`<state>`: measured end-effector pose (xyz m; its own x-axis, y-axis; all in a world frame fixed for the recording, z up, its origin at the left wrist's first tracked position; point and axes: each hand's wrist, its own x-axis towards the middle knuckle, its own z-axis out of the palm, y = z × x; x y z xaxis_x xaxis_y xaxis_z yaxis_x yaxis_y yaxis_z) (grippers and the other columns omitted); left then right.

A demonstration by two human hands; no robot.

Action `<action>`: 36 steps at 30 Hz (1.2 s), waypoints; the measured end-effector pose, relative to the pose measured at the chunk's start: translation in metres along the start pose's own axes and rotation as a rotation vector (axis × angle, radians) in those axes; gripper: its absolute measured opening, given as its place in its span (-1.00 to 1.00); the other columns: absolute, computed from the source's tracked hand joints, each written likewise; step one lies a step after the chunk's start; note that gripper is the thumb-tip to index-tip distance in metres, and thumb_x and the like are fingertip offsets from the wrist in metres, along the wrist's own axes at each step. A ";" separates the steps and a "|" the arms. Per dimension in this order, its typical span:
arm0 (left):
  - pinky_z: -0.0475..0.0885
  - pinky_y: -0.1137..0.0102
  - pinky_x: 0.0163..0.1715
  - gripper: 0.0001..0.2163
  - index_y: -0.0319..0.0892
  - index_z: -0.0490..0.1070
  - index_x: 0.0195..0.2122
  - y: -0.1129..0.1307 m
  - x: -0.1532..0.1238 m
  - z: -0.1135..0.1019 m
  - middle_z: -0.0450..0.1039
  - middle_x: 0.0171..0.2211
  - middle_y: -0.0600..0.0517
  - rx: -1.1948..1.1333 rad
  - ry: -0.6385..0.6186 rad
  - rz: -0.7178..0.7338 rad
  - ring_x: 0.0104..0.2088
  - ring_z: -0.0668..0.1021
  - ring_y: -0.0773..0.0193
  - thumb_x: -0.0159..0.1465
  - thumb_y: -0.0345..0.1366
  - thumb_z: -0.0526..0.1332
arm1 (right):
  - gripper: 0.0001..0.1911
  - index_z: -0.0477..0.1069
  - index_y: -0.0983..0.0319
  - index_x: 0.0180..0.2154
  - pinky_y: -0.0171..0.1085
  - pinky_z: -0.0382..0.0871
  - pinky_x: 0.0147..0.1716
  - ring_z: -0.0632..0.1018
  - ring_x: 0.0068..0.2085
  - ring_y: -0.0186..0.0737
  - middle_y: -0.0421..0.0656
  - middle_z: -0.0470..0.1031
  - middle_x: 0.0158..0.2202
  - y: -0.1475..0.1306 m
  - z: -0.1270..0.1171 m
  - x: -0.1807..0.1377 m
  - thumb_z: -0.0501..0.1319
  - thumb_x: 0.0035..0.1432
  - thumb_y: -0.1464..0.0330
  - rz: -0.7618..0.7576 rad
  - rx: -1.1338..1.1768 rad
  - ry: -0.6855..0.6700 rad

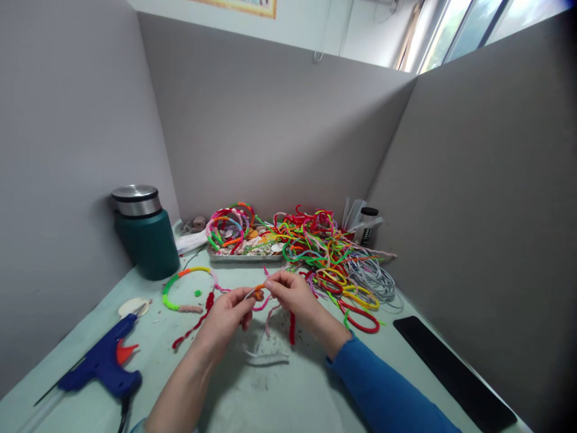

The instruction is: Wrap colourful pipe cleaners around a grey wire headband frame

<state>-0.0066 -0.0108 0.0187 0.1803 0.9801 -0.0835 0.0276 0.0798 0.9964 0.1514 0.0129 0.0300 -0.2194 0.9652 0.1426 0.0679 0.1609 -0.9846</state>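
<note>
My left hand and my right hand meet over the middle of the table, both pinched on a small orange piece wound with pipe cleaners. Pink and white pipe cleaner ends hang from it between the hands. A multicoloured wrapped hoop lies just left of my left hand, with a red pipe cleaner trailing from it. A short red pipe cleaner lies under my right wrist. My right arm wears a blue sleeve.
A blue glue gun lies front left. A green flask stands at back left. A tray of shells and hoops sits at the back, beside a heap of coloured pipe cleaners. A black phone lies at right.
</note>
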 end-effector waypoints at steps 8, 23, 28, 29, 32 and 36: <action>0.17 0.45 -0.57 -0.76 -0.19 0.52 -0.28 -0.008 0.003 -0.001 0.37 -0.61 0.09 0.520 0.310 0.280 -0.58 0.33 0.33 0.11 -0.19 0.18 | -0.77 0.40 0.29 -0.49 -0.40 0.02 -0.62 0.18 -0.60 -0.46 -0.31 0.23 -0.62 0.000 0.001 0.000 0.26 -0.04 0.24 0.000 0.048 -0.012; 0.30 0.45 -0.50 -0.76 -0.15 0.53 -0.29 -0.002 -0.004 0.002 0.54 -0.44 0.03 0.533 0.363 0.428 -0.54 0.45 0.32 0.16 -0.15 0.16 | -0.78 0.42 0.29 -0.48 -0.39 0.01 -0.62 0.16 -0.60 -0.45 -0.31 0.23 -0.63 -0.001 0.000 0.000 0.25 -0.05 0.24 0.000 0.037 -0.005; 0.31 0.47 -0.49 -0.74 -0.18 0.53 -0.33 0.000 -0.004 0.003 0.54 -0.46 0.02 0.415 0.341 0.373 -0.50 0.46 0.31 0.16 -0.12 0.16 | -0.77 0.41 0.29 -0.47 -0.40 0.03 -0.61 0.18 -0.59 -0.45 -0.30 0.23 -0.62 -0.001 0.001 0.000 0.26 -0.05 0.23 -0.003 0.033 0.001; 0.29 0.47 -0.52 -0.74 -0.19 0.53 -0.36 0.000 -0.004 0.003 0.52 -0.49 0.02 0.374 0.330 0.331 -0.54 0.44 0.32 0.15 -0.11 0.17 | -0.77 0.41 0.29 -0.48 -0.41 0.04 -0.61 0.19 -0.58 -0.44 -0.30 0.24 -0.61 -0.001 0.001 0.000 0.26 -0.05 0.23 -0.010 0.023 0.002; 0.16 0.50 -0.66 -0.71 -0.22 0.50 -0.47 0.000 -0.002 0.001 0.41 -0.66 0.08 0.217 0.290 0.185 -0.69 0.30 0.42 0.10 -0.07 0.20 | -0.79 0.40 0.29 -0.49 -0.41 0.08 -0.58 0.24 -0.55 -0.43 -0.29 0.27 -0.60 -0.001 0.002 0.000 0.25 -0.04 0.25 -0.043 -0.009 -0.013; 0.07 0.52 -0.71 -0.70 -0.25 0.43 -0.59 -0.003 0.000 0.000 0.34 -0.70 0.12 -0.054 0.239 0.063 -0.75 0.19 0.51 0.05 -0.08 0.26 | -0.81 0.41 0.29 -0.50 -0.40 0.12 -0.54 0.27 -0.52 -0.41 -0.27 0.29 -0.58 -0.003 0.002 -0.002 0.24 -0.02 0.28 -0.069 -0.040 -0.036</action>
<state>-0.0070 -0.0108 0.0162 -0.0578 0.9981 -0.0227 -0.0301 0.0209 0.9993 0.1494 0.0099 0.0323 -0.2600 0.9434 0.2059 0.0900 0.2359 -0.9676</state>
